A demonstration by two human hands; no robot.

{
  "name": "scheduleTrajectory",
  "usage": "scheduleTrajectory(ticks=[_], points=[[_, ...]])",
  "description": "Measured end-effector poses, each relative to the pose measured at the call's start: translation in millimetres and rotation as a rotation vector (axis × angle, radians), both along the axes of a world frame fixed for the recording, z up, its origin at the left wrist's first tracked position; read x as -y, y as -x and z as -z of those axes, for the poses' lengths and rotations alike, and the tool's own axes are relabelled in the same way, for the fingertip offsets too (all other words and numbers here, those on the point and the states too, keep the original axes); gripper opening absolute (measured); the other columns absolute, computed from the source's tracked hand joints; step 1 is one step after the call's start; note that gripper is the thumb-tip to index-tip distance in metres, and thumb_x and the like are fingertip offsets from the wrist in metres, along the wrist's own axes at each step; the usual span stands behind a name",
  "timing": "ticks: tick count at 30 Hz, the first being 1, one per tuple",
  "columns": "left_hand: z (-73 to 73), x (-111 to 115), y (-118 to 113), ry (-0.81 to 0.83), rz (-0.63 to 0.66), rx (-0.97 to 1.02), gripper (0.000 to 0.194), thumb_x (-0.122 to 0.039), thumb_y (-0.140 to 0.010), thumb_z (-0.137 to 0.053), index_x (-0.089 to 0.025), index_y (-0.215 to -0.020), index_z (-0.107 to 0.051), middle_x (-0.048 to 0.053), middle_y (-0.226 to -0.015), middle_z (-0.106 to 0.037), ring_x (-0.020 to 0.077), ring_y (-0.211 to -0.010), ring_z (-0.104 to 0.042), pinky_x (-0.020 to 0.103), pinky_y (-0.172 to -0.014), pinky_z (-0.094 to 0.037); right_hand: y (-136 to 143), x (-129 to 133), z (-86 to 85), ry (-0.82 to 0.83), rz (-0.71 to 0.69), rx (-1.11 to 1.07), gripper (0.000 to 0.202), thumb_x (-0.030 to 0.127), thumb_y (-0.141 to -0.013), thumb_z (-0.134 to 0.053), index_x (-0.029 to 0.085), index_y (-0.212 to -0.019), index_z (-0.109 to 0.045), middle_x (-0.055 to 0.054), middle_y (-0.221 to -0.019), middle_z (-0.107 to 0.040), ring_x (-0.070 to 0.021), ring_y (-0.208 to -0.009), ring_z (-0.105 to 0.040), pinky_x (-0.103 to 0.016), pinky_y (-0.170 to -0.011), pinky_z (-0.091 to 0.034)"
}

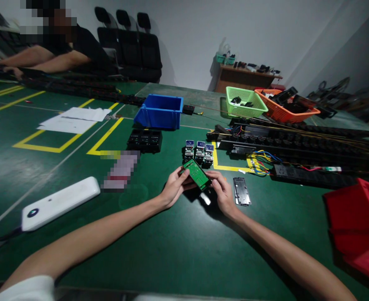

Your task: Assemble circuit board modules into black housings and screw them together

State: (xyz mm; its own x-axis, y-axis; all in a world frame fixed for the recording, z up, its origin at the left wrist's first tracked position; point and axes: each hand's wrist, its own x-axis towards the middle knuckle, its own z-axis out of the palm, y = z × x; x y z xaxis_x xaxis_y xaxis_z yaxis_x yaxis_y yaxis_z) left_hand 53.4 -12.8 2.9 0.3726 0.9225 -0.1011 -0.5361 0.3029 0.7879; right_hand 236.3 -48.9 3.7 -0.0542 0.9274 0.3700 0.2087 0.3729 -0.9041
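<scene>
Both my hands hold a green circuit board (197, 173) tilted above the green table. My left hand (176, 186) grips its left end, the thumb lying on the upper face. At the right end, the fingers of my right hand (224, 192) close on the board's edge. Just behind the board stand several small modules (200, 151) with blue tops. To the right of my right hand lies a flat black plastic cover (242, 191). A small white piece (205, 198) rests on the table below the board.
A blue bin (161, 110) and a black case (144, 140) stand behind to the left. Long black rails (297, 144) with loose wires lie at right, near a red bin (357, 225). A white device (60, 203) lies at left. Another person (68, 54) works at far left.
</scene>
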Motion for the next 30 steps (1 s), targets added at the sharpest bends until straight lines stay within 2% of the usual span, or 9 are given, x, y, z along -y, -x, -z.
scheduleTrajectory(ticks=[5,7,10,13,17,19,21,26,30], points=[[1.8,-4.8,4.2,0.075,0.026,0.015,0.038,-0.044,-0.088,-0.056,-0.014,-0.111,-0.060,0.013,-0.114,-0.068,0.0236,-0.097,-0.068,0.039,-0.086,-0.055,-0.6,2.1,-8.1,0.040,-0.148,0.073,0.027,0.034,-0.095,-0.047,0.023,-0.114,-0.062,-0.007,-0.119,-0.064,-0.0217,-0.114,-0.057,-0.037,-0.093,-0.047],[1.4,-6.6,5.7,0.086,0.053,0.015,0.040,-0.046,-0.089,-0.054,-0.013,-0.111,-0.062,0.014,-0.115,-0.068,0.0241,-0.096,-0.069,0.037,-0.083,-0.056,-4.9,3.3,-10.9,0.058,-0.134,0.142,0.026,0.032,-0.093,-0.050,0.023,-0.116,-0.060,-0.007,-0.118,-0.064,-0.0207,-0.107,-0.060,-0.033,-0.084,-0.052],[-0.6,-6.5,7.6,0.092,0.077,0.034,0.040,-0.045,-0.090,-0.053,-0.013,-0.112,-0.062,0.016,-0.115,-0.068,0.0256,-0.098,-0.069,0.038,-0.082,-0.056,-16.4,8.1,-10.7,0.025,-0.049,0.356,0.021,0.030,-0.090,-0.055,0.021,-0.108,-0.061,-0.007,-0.105,-0.064,-0.0197,-0.091,-0.062,-0.032,-0.074,-0.052],[-3.1,-2.1,11.9,0.108,0.076,0.049,0.039,-0.042,-0.089,-0.055,-0.013,-0.115,-0.060,0.016,-0.116,-0.067,0.0267,-0.100,-0.068,0.042,-0.086,-0.055,-27.1,17.7,-7.3,-0.019,-0.020,0.576,0.019,0.030,-0.085,-0.061,0.020,-0.102,-0.061,-0.006,-0.095,-0.063,-0.0207,-0.086,-0.060,-0.036,-0.078,-0.051],[-6.7,6.9,25.1,0.125,0.129,0.062,0.035,-0.036,-0.089,-0.057,-0.014,-0.117,-0.059,0.016,-0.119,-0.066,0.0276,-0.104,-0.067,0.046,-0.092,-0.052,-27.1,31.4,-5.7,-0.058,-0.030,0.709,0.039,0.039,-0.079,-0.069,0.021,-0.111,-0.058,-0.010,-0.110,-0.058,-0.0259,-0.104,-0.056,-0.041,-0.088,-0.049],[-8.5,10.5,32.1,0.117,0.143,0.060,0.034,-0.031,-0.088,-0.059,-0.015,-0.118,-0.057,0.016,-0.121,-0.064,0.0280,-0.106,-0.066,0.048,-0.094,-0.051,-22.0,34.7,-6.4,-0.070,-0.022,0.768,0.051,0.045,-0.074,-0.072,0.021,-0.116,-0.056,-0.012,-0.114,-0.056,-0.0286,-0.107,-0.054,-0.044,-0.090,-0.049],[-10.0,12.7,37.0,0.098,0.146,0.030,0.034,-0.028,-0.086,-0.061,-0.017,-0.119,-0.056,0.015,-0.125,-0.062,0.0280,-0.107,-0.065,0.049,-0.095,-0.050,-16.8,35.6,-7.0,-0.064,-0.003,0.817,0.055,0.048,-0.072,-0.073,0.021,-0.117,-0.056,-0.012,-0.113,-0.056,-0.0298,-0.106,-0.054,-0.046,-0.088,-0.049],[-10.8,12.8,38.0,0.057,0.159,-0.063,0.044,-0.023,-0.081,-0.066,-0.020,-0.123,-0.053,0.014,-0.130,-0.059,0.0277,-0.107,-0.065,0.049,-0.097,-0.048,-14.0,35.6,-7.1,-0.017,0.021,0.826,0.036,0.036,-0.081,-0.066,0.021,-0.113,-0.057,-0.010,-0.104,-0.056,-0.0259,-0.098,-0.056,-0.041,-0.082,-0.051],[-9.9,11.4,36.4,0.042,0.179,-0.075,0.048,-0.023,-0.080,-0.067,-0.020,-0.125,-0.051,0.015,-0.131,-0.058,0.0281,-0.107,-0.065,0.050,-0.099,-0.046,-17.4,37.3,-8.5,0.004,0.023,0.828,0.034,0.032,-0.082,-0.063,0.020,-0.113,-0.055,-0.010,-0.102,-0.056,-0.0242,-0.094,-0.057,-0.037,-0.080,-0.051]])
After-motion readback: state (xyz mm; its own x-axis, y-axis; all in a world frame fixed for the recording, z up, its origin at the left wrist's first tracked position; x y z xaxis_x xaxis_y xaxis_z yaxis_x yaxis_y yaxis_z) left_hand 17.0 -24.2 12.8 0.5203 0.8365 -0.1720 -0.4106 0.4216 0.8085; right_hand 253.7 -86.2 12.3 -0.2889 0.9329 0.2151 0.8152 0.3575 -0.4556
